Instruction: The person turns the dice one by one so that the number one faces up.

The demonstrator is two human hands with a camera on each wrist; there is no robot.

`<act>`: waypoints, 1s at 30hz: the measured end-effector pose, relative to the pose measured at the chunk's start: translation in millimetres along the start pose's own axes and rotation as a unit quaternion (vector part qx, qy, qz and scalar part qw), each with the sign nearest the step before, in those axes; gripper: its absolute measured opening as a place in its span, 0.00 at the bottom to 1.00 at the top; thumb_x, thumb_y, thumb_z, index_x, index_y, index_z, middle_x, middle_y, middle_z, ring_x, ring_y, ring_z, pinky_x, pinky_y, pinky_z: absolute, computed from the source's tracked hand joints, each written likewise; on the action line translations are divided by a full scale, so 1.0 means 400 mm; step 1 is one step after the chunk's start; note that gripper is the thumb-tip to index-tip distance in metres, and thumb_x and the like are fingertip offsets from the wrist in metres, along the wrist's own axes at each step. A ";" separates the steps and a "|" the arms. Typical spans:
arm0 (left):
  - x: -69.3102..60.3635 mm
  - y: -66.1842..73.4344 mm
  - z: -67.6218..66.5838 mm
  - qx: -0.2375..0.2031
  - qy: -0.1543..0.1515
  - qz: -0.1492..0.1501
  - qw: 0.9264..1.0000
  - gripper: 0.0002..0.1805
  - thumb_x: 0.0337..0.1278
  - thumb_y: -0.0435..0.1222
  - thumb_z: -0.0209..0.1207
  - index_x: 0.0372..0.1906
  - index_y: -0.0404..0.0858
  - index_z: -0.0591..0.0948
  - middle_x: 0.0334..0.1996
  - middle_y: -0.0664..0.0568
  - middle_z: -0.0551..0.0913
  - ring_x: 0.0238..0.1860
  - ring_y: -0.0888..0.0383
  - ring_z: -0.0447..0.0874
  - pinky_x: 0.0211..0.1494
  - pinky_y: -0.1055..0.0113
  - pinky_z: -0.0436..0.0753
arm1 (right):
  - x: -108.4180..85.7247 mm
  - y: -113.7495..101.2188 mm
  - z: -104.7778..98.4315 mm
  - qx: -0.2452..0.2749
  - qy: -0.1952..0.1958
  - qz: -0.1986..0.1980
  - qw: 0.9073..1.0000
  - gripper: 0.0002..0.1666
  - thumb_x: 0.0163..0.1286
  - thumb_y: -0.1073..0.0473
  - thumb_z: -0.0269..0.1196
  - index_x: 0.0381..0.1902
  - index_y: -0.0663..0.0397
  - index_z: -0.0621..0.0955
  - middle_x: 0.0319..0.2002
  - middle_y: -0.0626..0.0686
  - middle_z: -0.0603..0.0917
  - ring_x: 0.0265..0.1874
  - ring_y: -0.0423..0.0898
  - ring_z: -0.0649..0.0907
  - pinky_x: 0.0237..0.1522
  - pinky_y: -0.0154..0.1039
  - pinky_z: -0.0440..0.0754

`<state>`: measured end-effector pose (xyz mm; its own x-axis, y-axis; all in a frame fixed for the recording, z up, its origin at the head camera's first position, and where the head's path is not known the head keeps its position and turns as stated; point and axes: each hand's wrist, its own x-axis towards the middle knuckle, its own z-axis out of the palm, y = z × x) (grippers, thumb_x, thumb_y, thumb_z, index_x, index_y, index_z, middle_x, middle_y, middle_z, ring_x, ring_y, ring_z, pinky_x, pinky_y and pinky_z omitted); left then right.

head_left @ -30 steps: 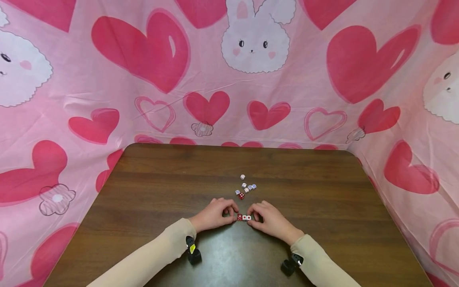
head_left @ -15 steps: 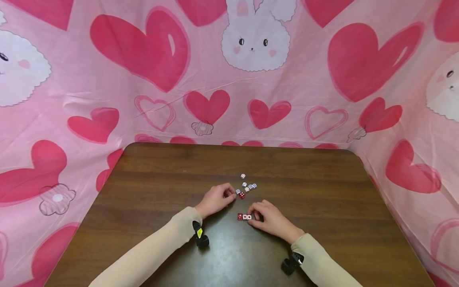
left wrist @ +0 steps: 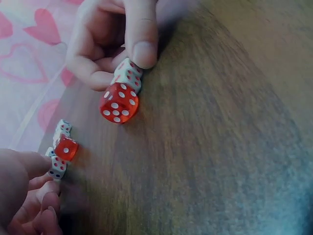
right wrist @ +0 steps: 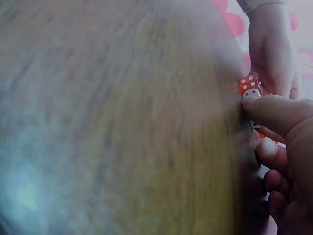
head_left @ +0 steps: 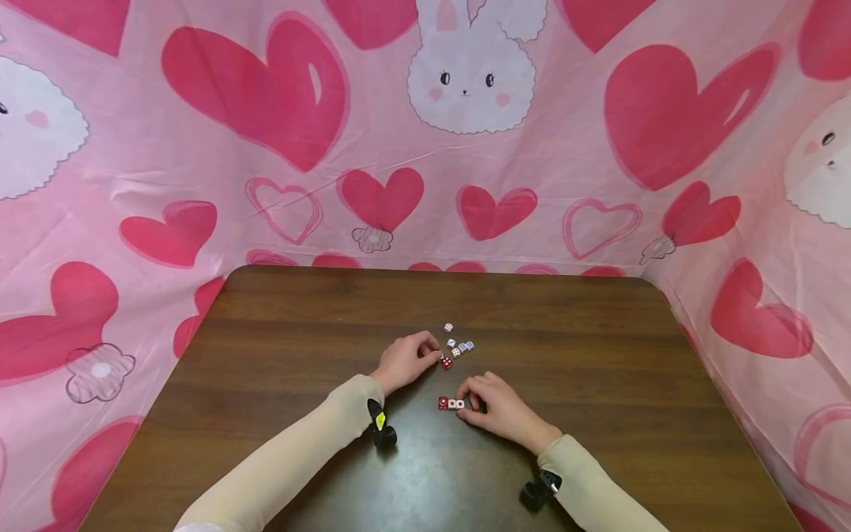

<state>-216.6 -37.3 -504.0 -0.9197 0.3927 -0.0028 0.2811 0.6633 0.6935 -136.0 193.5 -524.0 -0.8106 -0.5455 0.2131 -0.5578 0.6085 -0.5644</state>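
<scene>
On the tabletop (head_left: 299,310), between the two hands, a red die (head_left: 443,403) and two white dice (head_left: 452,404) stand side by side, touching, in a short row; farther off lies a loose group of dice (head_left: 456,352); all are judged light, rigid and hard to break, though smooth faces may slip; a pinch on two opposite side faces appears the sound hold; the left hand (head_left: 407,362) reaches forward to the group's left edge, finger and thumb closed about a white die (left wrist: 57,167), largely hidden in the head view; whether that die is lifted cannot be told; the right hand (head_left: 500,408) pinches the end white die (head_left: 460,404) at the row's right, other fingers curled.
</scene>
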 end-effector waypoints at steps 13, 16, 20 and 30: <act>0.001 -0.012 -0.005 0.006 -0.028 0.015 0.999 0.07 0.63 0.41 0.70 0.43 0.48 0.85 0.31 0.62 0.84 0.32 0.64 0.78 0.40 0.63 0.74 | 0.000 0.003 0.000 -0.005 0.000 0.006 1.000 0.12 0.65 0.56 0.75 0.40 0.41 0.81 0.26 0.38 0.72 0.31 0.34 0.65 0.34 0.30 0.65; 0.000 -0.012 -0.005 0.006 -0.027 0.016 0.999 0.08 0.63 0.42 0.70 0.43 0.48 0.85 0.31 0.62 0.84 0.32 0.64 0.78 0.39 0.63 0.75 | 0.000 0.005 0.001 -0.005 0.001 0.006 1.000 0.12 0.65 0.56 0.75 0.40 0.41 0.81 0.26 0.38 0.72 0.31 0.34 0.65 0.34 0.30 0.65; -0.002 -0.010 -0.004 0.003 -0.024 0.016 1.000 0.06 0.68 0.45 0.67 0.42 0.49 0.85 0.30 0.62 0.83 0.31 0.64 0.78 0.39 0.62 0.75 | -0.001 0.005 0.002 -0.003 -0.001 0.009 1.000 0.12 0.66 0.55 0.75 0.40 0.40 0.81 0.26 0.38 0.72 0.30 0.34 0.65 0.34 0.30 0.65; -0.002 -0.024 -0.006 0.008 -0.026 0.030 0.999 0.07 0.62 0.42 0.72 0.41 0.48 0.85 0.32 0.62 0.83 0.34 0.65 0.78 0.41 0.63 0.75 | -0.002 0.010 0.010 -0.018 0.015 -0.007 1.000 0.14 0.62 0.56 0.77 0.39 0.40 0.81 0.25 0.36 0.71 0.29 0.34 0.65 0.32 0.30 0.65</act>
<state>-219.3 -45.7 -509.0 -0.8855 0.4646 0.0014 0.3409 0.6476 0.6815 -137.0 193.9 -529.6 -0.8075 -0.5367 0.2448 -0.5747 0.6220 -0.5319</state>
